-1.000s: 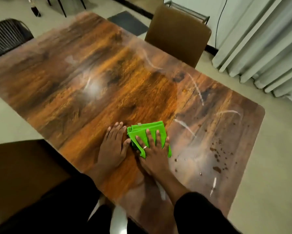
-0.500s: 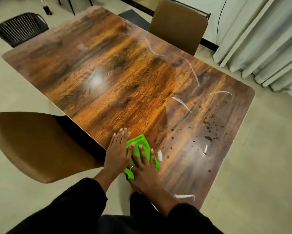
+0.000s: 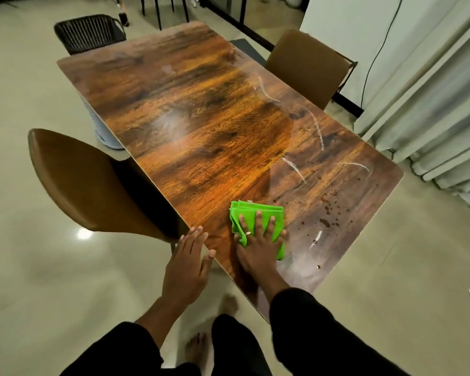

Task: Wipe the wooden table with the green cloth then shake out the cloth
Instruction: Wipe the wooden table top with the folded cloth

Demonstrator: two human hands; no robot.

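The folded green cloth [image 3: 255,217] lies flat on the wooden table [image 3: 201,126] near its front corner. My right hand [image 3: 258,245] presses down on the cloth with fingers spread. At the table's near left edge hovers my left hand [image 3: 187,264], open and flat, its fingertips at the rim, holding nothing. White streaks [image 3: 318,126] and dark brown spots [image 3: 328,215] mark the tabletop to the right of the cloth.
A brown chair [image 3: 87,185] is tucked in at the table's left side, another brown chair [image 3: 307,66] at the far right side. A black wire chair [image 3: 90,32] stands at the far end. Curtains [image 3: 432,104] hang right. My bare feet [image 3: 198,348] stand on the glossy floor.
My left hand has come off the table beside the cloth and now sits at the table's edge. My right hand has slid the cloth rightward, away from the edge. My view has pulled back.
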